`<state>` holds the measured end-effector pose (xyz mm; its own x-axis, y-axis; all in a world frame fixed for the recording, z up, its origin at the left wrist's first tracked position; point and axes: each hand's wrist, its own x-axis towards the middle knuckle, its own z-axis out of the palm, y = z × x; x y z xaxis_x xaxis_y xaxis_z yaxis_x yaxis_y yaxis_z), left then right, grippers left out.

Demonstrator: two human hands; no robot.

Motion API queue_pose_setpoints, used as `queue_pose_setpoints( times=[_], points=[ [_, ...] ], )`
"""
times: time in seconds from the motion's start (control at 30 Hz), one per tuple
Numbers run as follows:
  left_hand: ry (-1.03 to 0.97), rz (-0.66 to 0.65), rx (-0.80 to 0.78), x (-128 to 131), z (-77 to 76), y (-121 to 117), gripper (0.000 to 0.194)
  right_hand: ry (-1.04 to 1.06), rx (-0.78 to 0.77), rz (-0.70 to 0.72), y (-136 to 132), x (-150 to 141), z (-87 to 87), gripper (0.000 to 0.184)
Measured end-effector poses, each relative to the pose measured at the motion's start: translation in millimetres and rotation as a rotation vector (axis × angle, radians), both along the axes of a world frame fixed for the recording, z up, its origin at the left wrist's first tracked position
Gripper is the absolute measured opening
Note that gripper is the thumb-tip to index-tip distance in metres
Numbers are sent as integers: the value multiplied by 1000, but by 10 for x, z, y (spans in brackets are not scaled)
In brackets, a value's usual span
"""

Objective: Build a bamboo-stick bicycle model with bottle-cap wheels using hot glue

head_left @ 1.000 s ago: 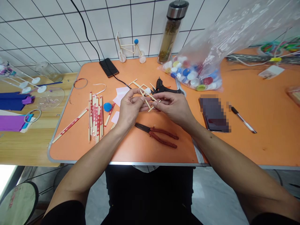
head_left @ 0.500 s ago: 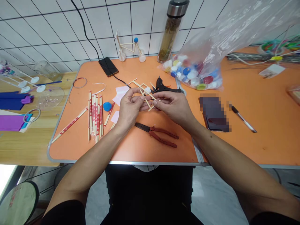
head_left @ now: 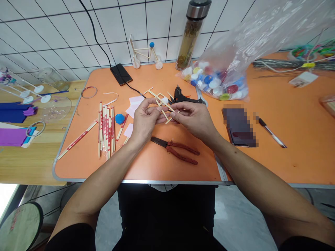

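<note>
My left hand [head_left: 145,120] and my right hand [head_left: 192,118] meet above the orange folding table [head_left: 167,167], both pinching a small frame of wooden sticks [head_left: 159,99]. Its far end pokes out past my fingers, and part of it is hidden by them. A black hot glue gun [head_left: 183,97] lies just beyond my right fingers. Red-handled pliers [head_left: 174,148] lie below my hands, untouched. To the left of my left hand are pale pink paper pieces [head_left: 136,104] and a blue foam ball [head_left: 119,119].
Wrapped chopsticks [head_left: 106,132] lie at the table's left. A bag of bottle caps [head_left: 216,80] and a steel-topped bottle [head_left: 190,38] stand behind. A small stick bicycle model [head_left: 144,52], a black phone [head_left: 120,74], a pixelated dark device [head_left: 238,127] and a marker [head_left: 270,133] also lie around.
The view has shifted very slightly. My hands keep the same hold on the stick frame, and nothing on the table has moved.
</note>
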<state>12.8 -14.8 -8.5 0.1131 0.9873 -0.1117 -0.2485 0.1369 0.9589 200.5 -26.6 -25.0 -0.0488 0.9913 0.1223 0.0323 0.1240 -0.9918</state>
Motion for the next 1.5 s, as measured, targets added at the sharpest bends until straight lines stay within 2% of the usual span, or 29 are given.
queue_pose_setpoints(
  times=[0.2, 0.5, 0.93, 1.1, 1.33, 1.5],
  points=[
    [8, -5, 7, -4, -10, 6, 26, 2, -6, -7, 1, -1, -4, 40],
    [-28, -19, 37, -18, -38, 22, 28, -6, -15, -11, -2, -1, 10, 48],
    [-32, -27, 38, -18, -47, 14, 31, -13, -18, -5, -2, -1, 11, 44],
    [17, -7, 4, -10, -12, 9, 29, -10, -22, -2, -3, -5, 16, 37],
    [49, 26, -16, -67, -7, 83, 26, -56, -15, -53, 36, 52, -19, 41],
    [85, -9, -69, -74, -32, 114, 23, -68, -12, -76, 31, 76, -20, 39]
  ],
)
